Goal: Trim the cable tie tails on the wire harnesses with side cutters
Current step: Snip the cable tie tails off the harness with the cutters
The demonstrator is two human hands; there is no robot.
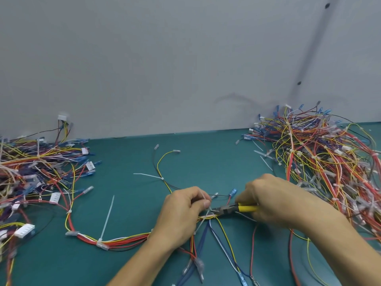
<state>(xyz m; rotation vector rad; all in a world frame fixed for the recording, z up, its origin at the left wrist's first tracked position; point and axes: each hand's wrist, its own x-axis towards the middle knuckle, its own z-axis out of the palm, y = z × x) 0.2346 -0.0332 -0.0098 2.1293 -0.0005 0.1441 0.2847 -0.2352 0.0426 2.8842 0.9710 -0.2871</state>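
Note:
A wire harness (pixel 123 240) of red, yellow and white wires lies across the green table. My left hand (pixel 181 211) pinches a white cable tie tail (pixel 203 196) on it, at the middle of the table. My right hand (pixel 272 199) grips yellow-handled side cutters (pixel 233 209), whose dark jaws sit at the tie beside my left fingertips. Two more ties on this harness keep long white tails, one (pixel 108 215) at the lower left and one (pixel 147 176) on the yellow and black branch further back.
A big pile of harnesses (pixel 321 157) fills the right side up to the grey wall. Another pile (pixel 35 168) with white connectors covers the left edge. Loose wires and terminals (pixel 206 261) trail toward me between my forearms.

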